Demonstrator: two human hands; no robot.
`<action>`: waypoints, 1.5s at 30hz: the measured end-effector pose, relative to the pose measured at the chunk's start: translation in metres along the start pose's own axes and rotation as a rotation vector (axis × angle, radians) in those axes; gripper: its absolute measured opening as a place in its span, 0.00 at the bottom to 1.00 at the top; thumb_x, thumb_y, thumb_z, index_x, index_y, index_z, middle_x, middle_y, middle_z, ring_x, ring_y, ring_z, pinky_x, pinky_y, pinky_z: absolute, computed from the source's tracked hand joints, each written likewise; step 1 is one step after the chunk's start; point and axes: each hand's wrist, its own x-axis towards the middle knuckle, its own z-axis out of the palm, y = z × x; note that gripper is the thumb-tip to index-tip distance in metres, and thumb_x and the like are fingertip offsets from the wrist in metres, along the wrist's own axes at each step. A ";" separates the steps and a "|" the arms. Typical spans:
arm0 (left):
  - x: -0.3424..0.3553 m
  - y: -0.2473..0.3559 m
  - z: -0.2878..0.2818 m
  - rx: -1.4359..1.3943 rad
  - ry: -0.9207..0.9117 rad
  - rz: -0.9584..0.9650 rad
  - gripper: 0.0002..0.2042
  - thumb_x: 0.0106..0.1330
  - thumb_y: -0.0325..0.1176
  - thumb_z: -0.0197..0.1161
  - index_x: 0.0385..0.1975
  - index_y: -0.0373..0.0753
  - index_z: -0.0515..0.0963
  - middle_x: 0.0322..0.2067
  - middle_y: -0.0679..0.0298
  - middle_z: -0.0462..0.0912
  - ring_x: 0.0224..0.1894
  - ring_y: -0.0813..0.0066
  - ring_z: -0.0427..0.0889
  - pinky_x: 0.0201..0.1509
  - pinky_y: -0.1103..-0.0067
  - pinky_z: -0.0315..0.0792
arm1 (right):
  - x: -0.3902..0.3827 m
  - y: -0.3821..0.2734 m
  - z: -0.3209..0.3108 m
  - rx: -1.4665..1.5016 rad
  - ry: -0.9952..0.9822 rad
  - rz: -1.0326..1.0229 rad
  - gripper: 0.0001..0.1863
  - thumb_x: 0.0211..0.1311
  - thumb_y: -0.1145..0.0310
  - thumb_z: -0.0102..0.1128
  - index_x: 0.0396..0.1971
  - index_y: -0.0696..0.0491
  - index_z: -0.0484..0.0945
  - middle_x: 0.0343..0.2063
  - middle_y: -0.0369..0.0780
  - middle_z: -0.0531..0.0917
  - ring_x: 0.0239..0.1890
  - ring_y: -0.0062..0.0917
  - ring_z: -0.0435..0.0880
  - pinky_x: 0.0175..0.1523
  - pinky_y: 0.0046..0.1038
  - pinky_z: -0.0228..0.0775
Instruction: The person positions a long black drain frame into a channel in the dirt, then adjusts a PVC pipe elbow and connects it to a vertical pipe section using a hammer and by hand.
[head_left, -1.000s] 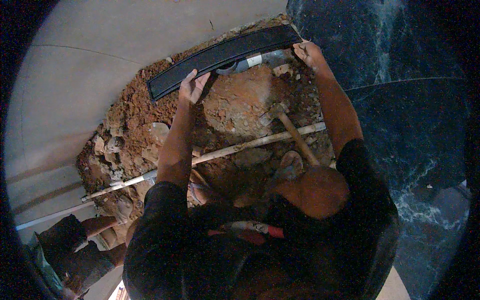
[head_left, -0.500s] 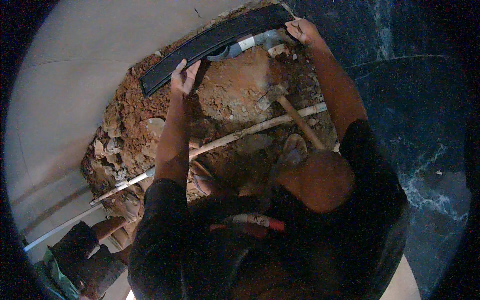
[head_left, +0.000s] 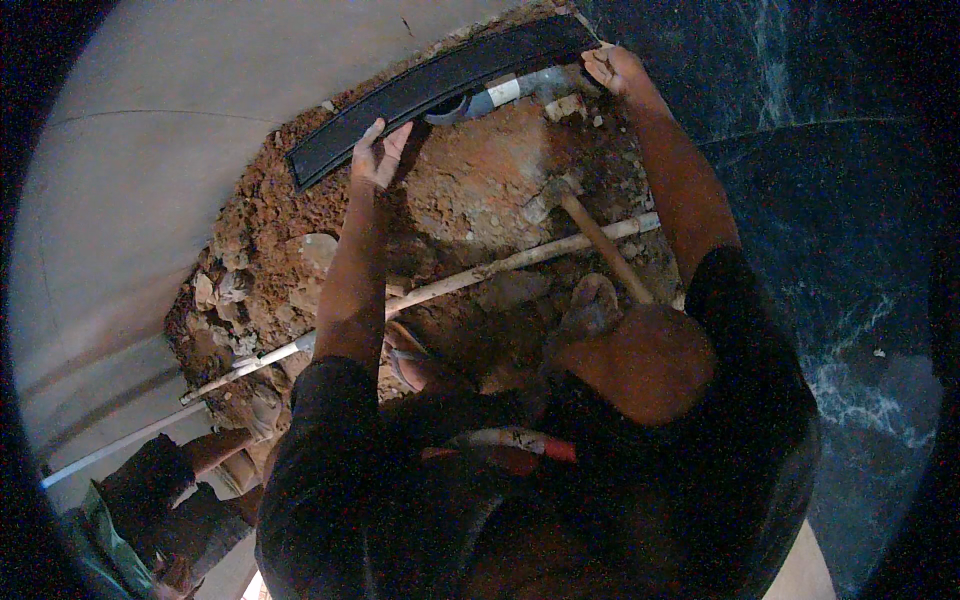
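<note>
We've got the blk panel (head_left: 440, 85) beyond the pale pipe (head_left: 540, 254), approx. parallel to it, over the dirt (head_left: 470, 190). Our L hand (head_left: 376, 163) grips its near edge; our R hand (head_left: 614, 72) grasps the R end. Prog.: dirt looks dug out, we'd judge; panel's not yet let go, can't tell if it's seated. Grey pipe (head_left: 478, 103) lies uncovered, also beyond the pale pipe; hammer (head_left: 605, 240) crosses it; co-worker (head_left: 150, 480) nr its L end.
</note>
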 end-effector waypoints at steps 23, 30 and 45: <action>-0.013 0.005 0.003 -0.053 -0.096 0.042 0.19 0.59 0.22 0.58 0.48 0.24 0.62 0.49 0.43 0.71 0.55 0.48 0.71 0.64 0.60 0.66 | 0.022 -0.080 0.008 0.625 0.183 0.611 0.14 0.62 0.77 0.45 0.48 0.61 0.68 0.38 0.45 0.81 0.31 0.27 0.82 0.35 0.25 0.80; 0.018 0.000 -0.026 -0.443 0.015 -0.269 0.18 0.58 0.22 0.60 0.46 0.25 0.63 0.50 0.42 0.70 0.56 0.46 0.69 0.65 0.58 0.65 | 0.022 -0.132 -0.007 0.980 0.334 0.925 0.21 0.62 0.78 0.42 0.56 0.58 0.61 0.39 0.46 0.81 0.31 0.27 0.81 0.33 0.24 0.79; 0.000 -0.011 -0.009 -0.016 -0.155 0.089 0.17 0.65 0.23 0.53 0.52 0.29 0.61 0.53 0.40 0.68 0.57 0.52 0.70 0.63 0.66 0.66 | -0.006 -0.026 -0.005 0.120 0.093 0.045 0.19 0.63 0.75 0.45 0.55 0.59 0.64 0.39 0.42 0.81 0.35 0.24 0.82 0.40 0.23 0.78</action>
